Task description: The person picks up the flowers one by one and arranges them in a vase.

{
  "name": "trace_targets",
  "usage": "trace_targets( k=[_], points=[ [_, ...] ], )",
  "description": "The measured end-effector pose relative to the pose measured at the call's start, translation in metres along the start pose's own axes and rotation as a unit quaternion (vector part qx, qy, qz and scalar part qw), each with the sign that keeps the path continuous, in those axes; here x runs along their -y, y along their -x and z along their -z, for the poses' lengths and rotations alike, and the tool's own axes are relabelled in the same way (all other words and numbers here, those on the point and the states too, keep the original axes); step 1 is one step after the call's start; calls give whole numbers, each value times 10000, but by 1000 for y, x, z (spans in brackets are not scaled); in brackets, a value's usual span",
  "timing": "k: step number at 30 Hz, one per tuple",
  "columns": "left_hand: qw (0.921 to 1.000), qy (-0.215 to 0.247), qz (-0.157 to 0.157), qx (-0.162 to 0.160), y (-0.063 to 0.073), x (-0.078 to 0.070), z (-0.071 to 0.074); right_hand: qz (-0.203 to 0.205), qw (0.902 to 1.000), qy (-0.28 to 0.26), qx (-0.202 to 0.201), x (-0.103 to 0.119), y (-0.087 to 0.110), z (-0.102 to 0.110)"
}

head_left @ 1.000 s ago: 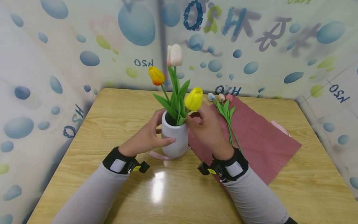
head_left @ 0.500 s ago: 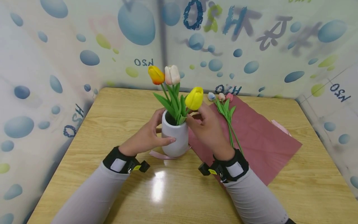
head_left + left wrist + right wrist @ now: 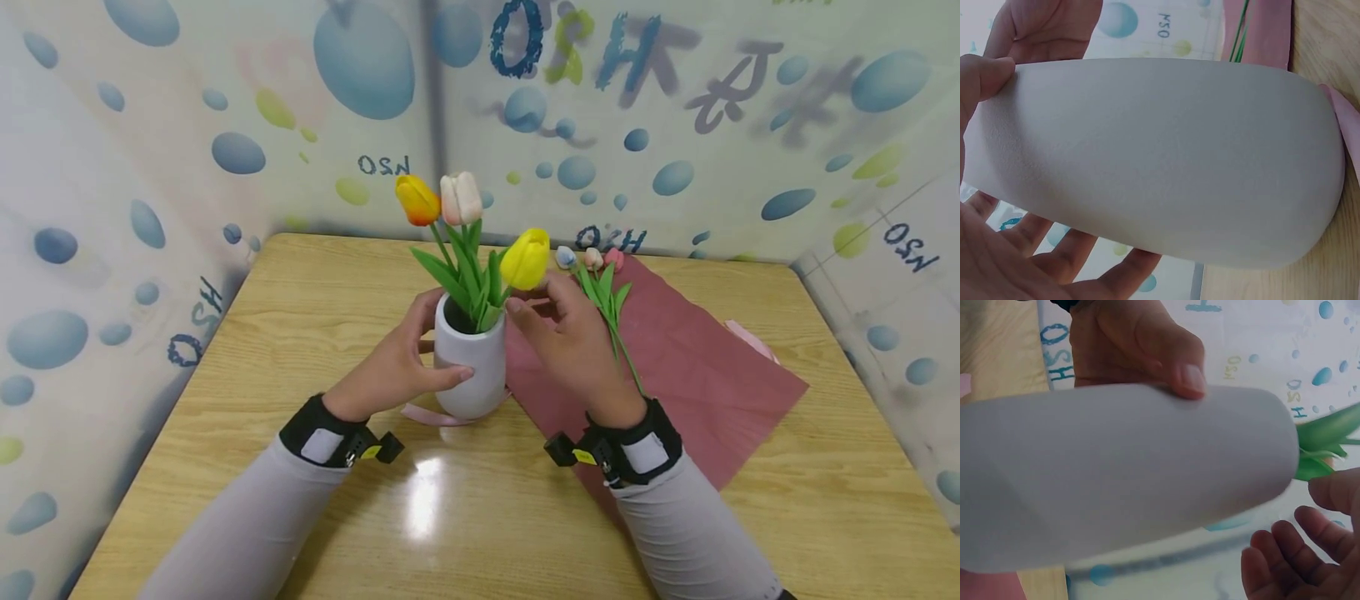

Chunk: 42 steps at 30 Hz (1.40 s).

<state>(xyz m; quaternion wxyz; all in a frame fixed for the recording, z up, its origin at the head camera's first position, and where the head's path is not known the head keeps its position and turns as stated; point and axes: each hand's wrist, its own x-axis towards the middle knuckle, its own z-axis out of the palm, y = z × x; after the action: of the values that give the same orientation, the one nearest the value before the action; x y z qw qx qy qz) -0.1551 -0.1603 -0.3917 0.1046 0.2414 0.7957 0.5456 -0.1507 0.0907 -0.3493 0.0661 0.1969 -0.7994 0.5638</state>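
A white vase [image 3: 480, 379] stands upright on the table, and my left hand [image 3: 393, 367] grips its left side, thumb across the front. The left wrist view shows fingers curving round the vase wall [image 3: 1166, 156]. Three artificial tulips stand in it: an orange-yellow tulip [image 3: 417, 200], a pale pink-white tulip [image 3: 461, 198] and a yellow tulip [image 3: 525, 259] leaning right. Just right of the rim, behind the yellow bloom, is my right hand [image 3: 573, 346], fingers loosely bent. In the right wrist view its thumb [image 3: 1335, 490] is close to a green leaf [image 3: 1316, 467], with nothing seen held.
Dark pink wrapping paper [image 3: 720, 392] covers the table's right part. Several slim tulips [image 3: 606, 292] with blue, pale and pink heads lie on it. A pink ribbon [image 3: 431, 416] lies by the vase base. Patterned walls enclose the wooden table [image 3: 337, 292].
The pale pink-white tulip has dropped lower into the vase beside the orange one. My right hand has shifted slightly right, away from the stems. My left hand stays on the vase.
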Motion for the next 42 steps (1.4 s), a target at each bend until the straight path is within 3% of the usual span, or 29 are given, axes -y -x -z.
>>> trace_targets(
  k=[4, 10, 14, 22, 30, 37, 42],
  points=[
    [9999, -13, 25, -122, 1, 0, -3, -232, 9996, 1, -185, -3, -1, 14],
    [9992, -169, -18, -363, 2, -1, -9, -95, 9975, -57, -691, -10, -4, 38],
    [9984, -210, -14, -528, 4, -2, -12, -234, 9946, 16, -1007, -14, -5, 56],
    [9960, -198, 140, -864, 7, -4, -19, -1078, 9828, 822, -1257, -37, -14, 84],
    [9918, -235, 296, -1222, 8, -5, -25, -1898, 9648, 1699, -659, -87, -21, 97],
    [9882, -215, 261, -1495, 8, -6, -30, -2152, 9332, 2869, 214, -115, -24, 94],
    [9858, -329, 153, -1642, 9, -7, -34, -2369, 9163, 3180, 566, -127, -21, 90]
  ],
)
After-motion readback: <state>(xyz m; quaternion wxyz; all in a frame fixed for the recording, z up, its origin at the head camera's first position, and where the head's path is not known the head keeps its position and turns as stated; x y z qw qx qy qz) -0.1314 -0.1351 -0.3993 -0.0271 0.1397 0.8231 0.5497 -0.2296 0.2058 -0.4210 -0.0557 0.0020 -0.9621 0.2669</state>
